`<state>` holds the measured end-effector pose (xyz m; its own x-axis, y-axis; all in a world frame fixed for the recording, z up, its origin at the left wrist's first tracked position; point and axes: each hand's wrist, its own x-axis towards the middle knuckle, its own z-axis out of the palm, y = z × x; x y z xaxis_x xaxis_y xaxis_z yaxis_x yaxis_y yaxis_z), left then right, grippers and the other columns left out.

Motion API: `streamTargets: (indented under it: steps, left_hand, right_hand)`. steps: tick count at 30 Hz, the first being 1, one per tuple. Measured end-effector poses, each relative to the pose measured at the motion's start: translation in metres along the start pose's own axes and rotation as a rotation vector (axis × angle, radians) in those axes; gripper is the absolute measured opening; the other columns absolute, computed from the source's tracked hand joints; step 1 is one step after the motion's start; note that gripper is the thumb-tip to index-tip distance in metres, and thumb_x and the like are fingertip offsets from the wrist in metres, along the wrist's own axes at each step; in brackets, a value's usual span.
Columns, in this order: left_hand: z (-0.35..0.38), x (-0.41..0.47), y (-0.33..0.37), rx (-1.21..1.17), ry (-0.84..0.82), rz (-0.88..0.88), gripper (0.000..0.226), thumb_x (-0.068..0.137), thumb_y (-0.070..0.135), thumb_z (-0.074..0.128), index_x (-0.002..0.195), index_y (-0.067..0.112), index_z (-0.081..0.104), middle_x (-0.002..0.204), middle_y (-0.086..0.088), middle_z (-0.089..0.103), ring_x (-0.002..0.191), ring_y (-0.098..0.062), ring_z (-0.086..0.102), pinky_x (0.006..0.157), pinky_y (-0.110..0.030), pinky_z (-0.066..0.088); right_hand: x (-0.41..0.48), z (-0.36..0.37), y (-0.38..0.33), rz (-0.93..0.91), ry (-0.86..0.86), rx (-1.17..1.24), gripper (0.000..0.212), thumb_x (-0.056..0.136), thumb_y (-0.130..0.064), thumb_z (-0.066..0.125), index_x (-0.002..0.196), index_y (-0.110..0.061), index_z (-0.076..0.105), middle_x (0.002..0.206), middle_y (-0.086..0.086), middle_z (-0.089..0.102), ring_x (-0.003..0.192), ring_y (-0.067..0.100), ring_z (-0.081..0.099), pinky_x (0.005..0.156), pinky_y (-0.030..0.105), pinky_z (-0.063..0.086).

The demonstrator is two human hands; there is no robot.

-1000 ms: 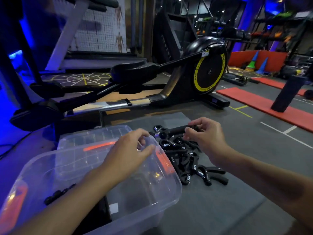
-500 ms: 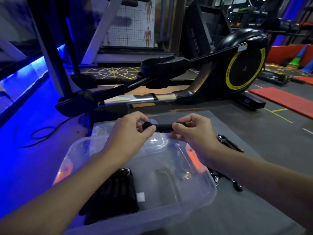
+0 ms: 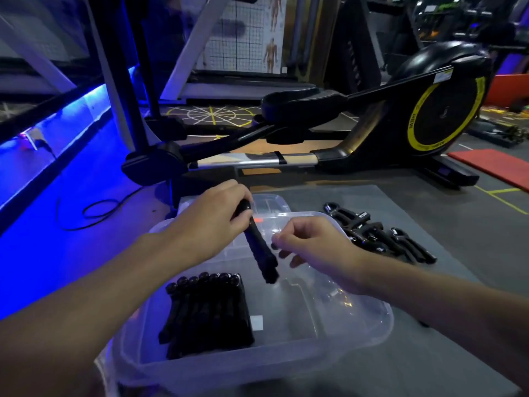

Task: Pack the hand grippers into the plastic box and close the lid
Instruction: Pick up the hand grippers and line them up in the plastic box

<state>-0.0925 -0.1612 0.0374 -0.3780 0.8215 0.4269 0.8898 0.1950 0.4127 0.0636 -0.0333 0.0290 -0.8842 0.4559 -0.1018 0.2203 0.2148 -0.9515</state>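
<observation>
Over plastic box (image 3: 372, 330), left hand (image 3: 217, 219) clamps hand gripper (image 3: 259, 250), top partly hidden in fist; right hand (image 3: 315, 245) just beside, loosely curled, empty.

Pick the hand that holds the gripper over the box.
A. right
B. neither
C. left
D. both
C: the left hand grips the gripper by its top end above the box, while the right hand beside it holds nothing.
</observation>
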Motion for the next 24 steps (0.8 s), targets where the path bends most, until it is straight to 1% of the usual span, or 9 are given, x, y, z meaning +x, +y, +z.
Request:
streamTargets:
  steps: [2,6,9,12,14,16,19,21,24]
  left_hand:
    - [-0.001,-0.003,-0.001,0.025,-0.048,0.065,0.007,0.093,0.020,0.059,0.100,0.020,0.058,0.091,0.011,0.049,0.076,-0.007,0.052,0.070,-0.028,0.046]
    - [-0.002,-0.007,0.002,0.015,-0.062,0.118,0.012,0.095,0.024,0.056,0.105,0.018,0.058,0.093,0.010,0.048,0.079,-0.009,0.052,0.073,-0.031,0.047]
    - [-0.002,-0.006,0.003,-0.016,-0.058,0.138,0.013,0.095,0.024,0.057,0.107,0.018,0.058,0.097,0.010,0.050,0.083,-0.009,0.054,0.077,-0.034,0.048]
    - [-0.002,-0.007,0.004,-0.033,-0.071,0.146,0.015,0.095,0.023,0.056,0.110,0.020,0.059,0.099,0.011,0.049,0.087,-0.008,0.054,0.079,-0.034,0.049]
    - [-0.003,-0.008,0.005,-0.042,-0.070,0.144,0.015,0.095,0.023,0.057,0.110,0.020,0.059,0.098,0.012,0.049,0.088,-0.007,0.053,0.081,-0.033,0.049]
    - [-0.003,-0.009,0.005,-0.052,-0.076,0.141,0.015,0.095,0.022,0.058,0.110,0.019,0.060,0.098,0.012,0.050,0.088,-0.007,0.053,0.082,-0.034,0.050]
    - [-0.003,-0.009,0.003,-0.067,-0.085,0.135,0.016,0.094,0.022,0.059,0.109,0.020,0.061,0.098,0.012,0.051,0.090,-0.007,0.054,0.083,-0.035,0.050]
    - [-0.002,-0.008,0.001,-0.075,-0.087,0.124,0.017,0.094,0.022,0.059,0.110,0.020,0.061,0.099,0.013,0.051,0.091,-0.006,0.054,0.084,-0.034,0.050]
    - [0.000,-0.007,-0.002,-0.078,-0.101,0.111,0.017,0.094,0.022,0.060,0.110,0.020,0.062,0.100,0.011,0.052,0.091,-0.007,0.054,0.085,-0.034,0.050]
  right_hand:
    - [0.005,0.000,0.002,-0.014,0.030,-0.067,0.008,0.087,-0.018,0.070,0.088,-0.012,0.064,0.082,0.002,0.064,0.075,0.012,0.058,0.070,0.028,0.051]
    - [0.014,-0.002,0.004,0.029,0.001,-0.097,0.034,0.081,-0.028,0.077,0.111,-0.027,0.061,0.109,0.000,0.064,0.092,0.013,0.064,0.087,0.033,0.054]
    - [0.017,0.000,0.004,0.046,-0.033,-0.123,0.041,0.079,-0.033,0.078,0.116,-0.031,0.060,0.115,-0.002,0.062,0.101,0.015,0.065,0.093,0.036,0.054]
    - [0.019,0.003,0.002,0.052,-0.056,-0.075,0.034,0.082,-0.027,0.076,0.113,-0.025,0.062,0.111,-0.001,0.064,0.102,0.019,0.066,0.093,0.038,0.054]
    - [0.020,0.006,0.001,0.071,-0.091,-0.010,0.030,0.084,-0.022,0.075,0.111,-0.019,0.063,0.101,0.000,0.066,0.094,0.019,0.068,0.094,0.044,0.053]
    - [0.022,0.010,0.002,0.092,-0.120,0.066,0.031,0.084,-0.018,0.074,0.113,-0.017,0.061,0.093,-0.001,0.068,0.088,0.017,0.069,0.094,0.050,0.053]
    - [0.024,0.014,0.004,0.090,-0.146,0.138,0.032,0.085,-0.015,0.073,0.115,-0.017,0.062,0.087,-0.001,0.070,0.089,0.021,0.069,0.091,0.056,0.053]
    - [0.026,0.017,0.005,0.098,-0.165,0.178,0.030,0.087,-0.013,0.071,0.115,-0.014,0.062,0.088,0.003,0.069,0.087,0.022,0.067,0.088,0.055,0.054]
    - [0.030,0.021,0.007,0.138,-0.171,0.228,0.029,0.087,-0.012,0.070,0.114,-0.009,0.061,0.084,0.005,0.067,0.081,0.023,0.065,0.085,0.049,0.057]
